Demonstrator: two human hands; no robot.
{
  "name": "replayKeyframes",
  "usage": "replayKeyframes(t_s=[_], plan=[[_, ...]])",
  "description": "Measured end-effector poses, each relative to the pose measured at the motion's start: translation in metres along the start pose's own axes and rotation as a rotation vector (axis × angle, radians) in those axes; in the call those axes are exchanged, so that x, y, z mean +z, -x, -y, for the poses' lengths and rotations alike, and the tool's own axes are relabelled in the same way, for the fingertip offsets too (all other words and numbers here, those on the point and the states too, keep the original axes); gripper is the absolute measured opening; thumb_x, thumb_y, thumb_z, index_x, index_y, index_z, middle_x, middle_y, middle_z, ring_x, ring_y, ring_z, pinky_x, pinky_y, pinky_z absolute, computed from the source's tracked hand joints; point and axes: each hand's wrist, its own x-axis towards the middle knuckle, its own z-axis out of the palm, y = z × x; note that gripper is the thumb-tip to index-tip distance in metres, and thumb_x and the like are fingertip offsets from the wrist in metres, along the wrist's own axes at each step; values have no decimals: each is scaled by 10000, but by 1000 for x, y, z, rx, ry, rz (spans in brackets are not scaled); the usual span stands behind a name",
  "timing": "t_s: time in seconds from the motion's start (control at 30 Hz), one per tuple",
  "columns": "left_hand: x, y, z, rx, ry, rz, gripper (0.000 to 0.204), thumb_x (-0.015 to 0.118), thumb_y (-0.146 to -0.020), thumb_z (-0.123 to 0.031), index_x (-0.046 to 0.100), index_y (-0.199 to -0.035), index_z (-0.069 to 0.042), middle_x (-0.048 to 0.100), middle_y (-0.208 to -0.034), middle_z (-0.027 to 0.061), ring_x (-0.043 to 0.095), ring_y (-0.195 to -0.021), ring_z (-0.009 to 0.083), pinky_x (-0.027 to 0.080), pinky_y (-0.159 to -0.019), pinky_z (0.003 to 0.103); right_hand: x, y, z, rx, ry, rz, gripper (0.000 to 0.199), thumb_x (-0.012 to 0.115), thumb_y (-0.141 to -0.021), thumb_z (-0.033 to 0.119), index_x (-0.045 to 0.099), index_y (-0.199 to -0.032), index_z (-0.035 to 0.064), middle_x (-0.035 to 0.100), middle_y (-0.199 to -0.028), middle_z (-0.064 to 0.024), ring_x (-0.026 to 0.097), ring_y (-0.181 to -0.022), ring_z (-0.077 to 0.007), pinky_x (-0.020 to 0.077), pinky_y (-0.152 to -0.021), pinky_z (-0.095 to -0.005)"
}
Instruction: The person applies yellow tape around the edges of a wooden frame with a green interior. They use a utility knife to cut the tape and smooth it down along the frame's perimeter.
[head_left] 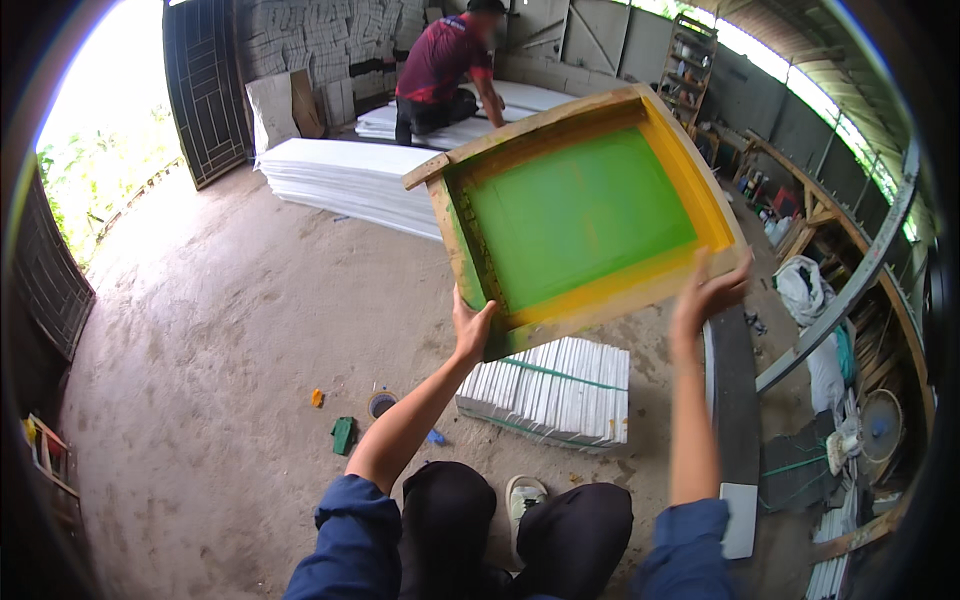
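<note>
A screen printing frame (585,215) is held up in front of me, tilted. Its wooden rim is stained yellow and green around a green mesh. My left hand (472,326) is closed on its lower left corner, thumb over the rim. At the lower right corner is my right hand (708,292), slightly blurred, with the rim between its thumb and fingers. Below the frame, a bundle of white strips or panels (560,392), tied with green cord, sits on the floor, partly hidden by the frame.
A person (445,70) crouches at the back by stacked white sheets (345,175). On the floor lie a roll of tape (382,404), a green piece (343,435) and an orange piece (317,398). A fan (880,425) and clutter line the right side.
</note>
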Motion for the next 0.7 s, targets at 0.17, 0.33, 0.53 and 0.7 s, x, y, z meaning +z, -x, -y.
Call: replayKeyframes(t_s=[0.17,0.33,0.53,0.7], plan=[[65,24,-35,53,81,-81,708,643,-722,37,289,-1333,-17,493,-1210,148,481,-1107,240,371,-954,316,12,123,45,752,-695,324,944,651,-790,450,93,-1393,-15,245,-1346,-253,291,-1265,-349,280,-1039,-478],[78,62,-42,73,-158,-130,801,683,-746,-115,198,-1366,31,409,-1277,244,435,-1172,345,338,-997,351,16,132,37,797,-635,164,741,701,-749,264,277,-1270,-48,431,-1229,-222,469,-1106,-289,382,-945,-372],[46,66,-43,130,-881,74,926,538,-792,-575,140,-1393,6,164,-1419,245,125,-1319,389,100,-1064,532,-7,139,-98,772,-428,240,626,690,-696,120,366,-1195,-76,517,-1119,-217,553,-974,-284,435,-868,-362],[-5,37,-34,261,-1091,276,883,558,-817,-518,143,-1388,12,202,-1404,231,118,-1341,352,90,-1102,481,-49,143,-134,839,-486,470,531,667,-699,56,420,-1159,-45,570,-1037,-145,579,-896,-225,461,-780,-318]])
